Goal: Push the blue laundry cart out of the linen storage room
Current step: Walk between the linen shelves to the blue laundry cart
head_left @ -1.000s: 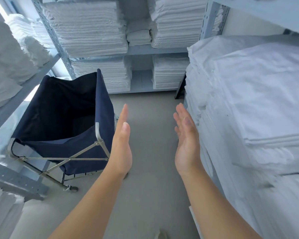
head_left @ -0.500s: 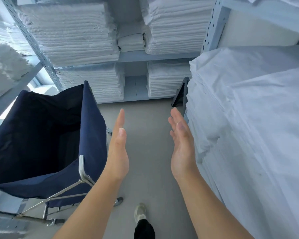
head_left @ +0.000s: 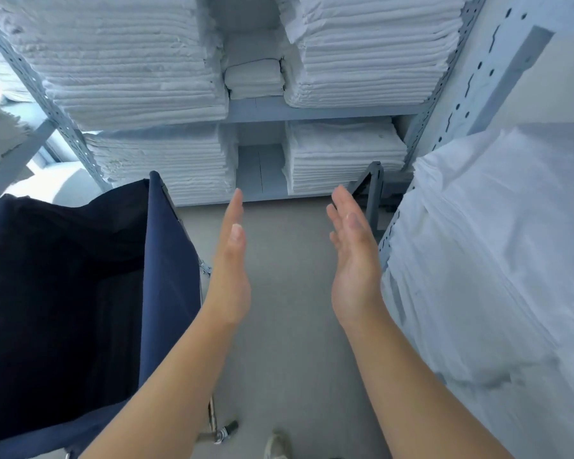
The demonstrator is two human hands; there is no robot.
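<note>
White folded linen (head_left: 140, 77) fills the grey metal shelves (head_left: 312, 112) at twelve o'clock, and another big white stack (head_left: 497, 246) sits at three o'clock. Grey floor (head_left: 289, 293) runs between them. I hold both arms out in front of me over that floor, palms turned toward each other and well apart. My left hand (head_left: 231, 276) is flat, fingers straight and together, holding nothing. My right hand (head_left: 353, 263) is the same, fingers straight and slightly fanned, empty. At nine o'clock stands the blue laundry cart (head_left: 80, 293), its cloth side just beside my left forearm; I cannot tell whether they touch. One wheel (head_left: 224, 432) shows at six o'clock.
</note>
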